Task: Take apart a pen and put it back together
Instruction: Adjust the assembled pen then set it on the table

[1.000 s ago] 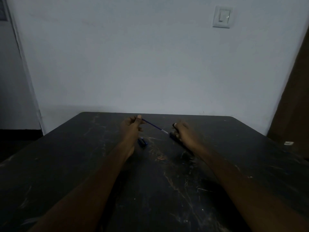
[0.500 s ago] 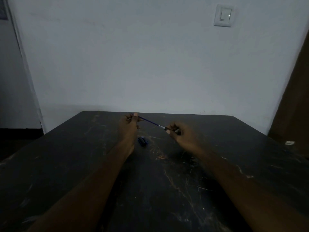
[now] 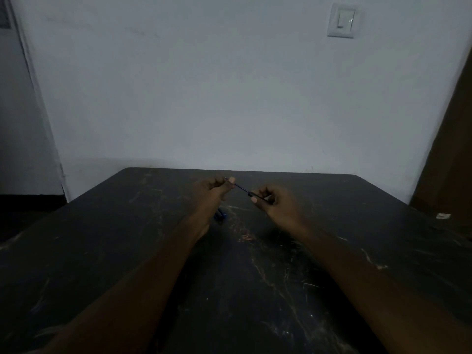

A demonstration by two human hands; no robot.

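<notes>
My left hand (image 3: 210,191) pinches the far end of a thin blue ink refill (image 3: 241,187) between thumb and fingers. My right hand (image 3: 274,203) grips the dark pen barrel (image 3: 258,196), and the refill's near end sits in the barrel's mouth. Both hands hover just above the dark table (image 3: 242,264), close together near its far middle. A small blue pen part (image 3: 221,215) lies on the table under my left wrist, partly hidden by it.
The black table is scratched and pale-streaked; its far edge meets a white wall. A light switch (image 3: 342,21) is high on the wall at right. A brown door (image 3: 454,149) stands at the right. A small white object (image 3: 440,216) lies past the table's right edge.
My right hand lifted off the table with the barrel and met the refill's end. The refill has gone further into the barrel, and the two hands are closer together.
</notes>
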